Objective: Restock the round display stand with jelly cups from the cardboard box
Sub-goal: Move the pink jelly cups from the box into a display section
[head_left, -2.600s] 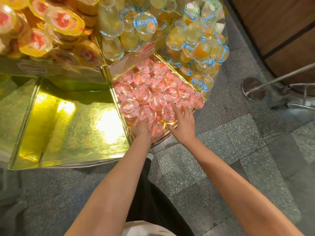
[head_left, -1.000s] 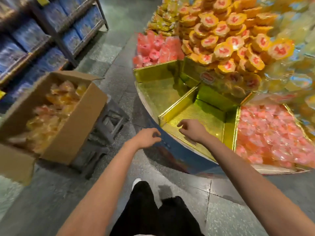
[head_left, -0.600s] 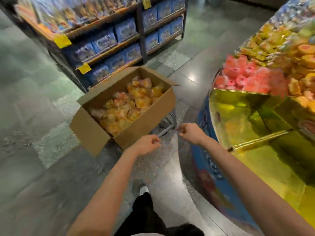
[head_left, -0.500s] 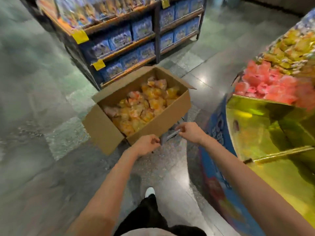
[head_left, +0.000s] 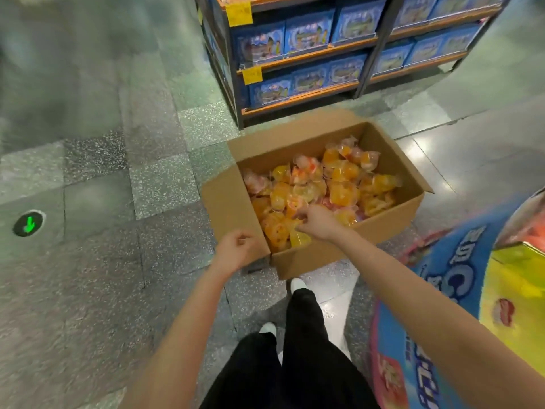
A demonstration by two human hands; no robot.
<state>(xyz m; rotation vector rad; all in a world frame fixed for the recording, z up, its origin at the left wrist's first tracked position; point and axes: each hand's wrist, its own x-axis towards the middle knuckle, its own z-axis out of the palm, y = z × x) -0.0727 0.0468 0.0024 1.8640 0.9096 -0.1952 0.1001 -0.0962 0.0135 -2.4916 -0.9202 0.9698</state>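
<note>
Head view, right hand (head_left: 317, 221) inside cardboard box (head_left: 392, 219) among jelly cups (head_left: 342, 190), grip unclear, left hand (head_left: 236, 250) loosely curled, empty, by box flap.

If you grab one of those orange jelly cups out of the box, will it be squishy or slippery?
Probably a bit slippery: the jelly cups look glossy, like clear plastic. Likely light too, since they lie heaped loosely and tilted in the cardboard box. Neighbours may slide when the right hand lifts one.
</note>
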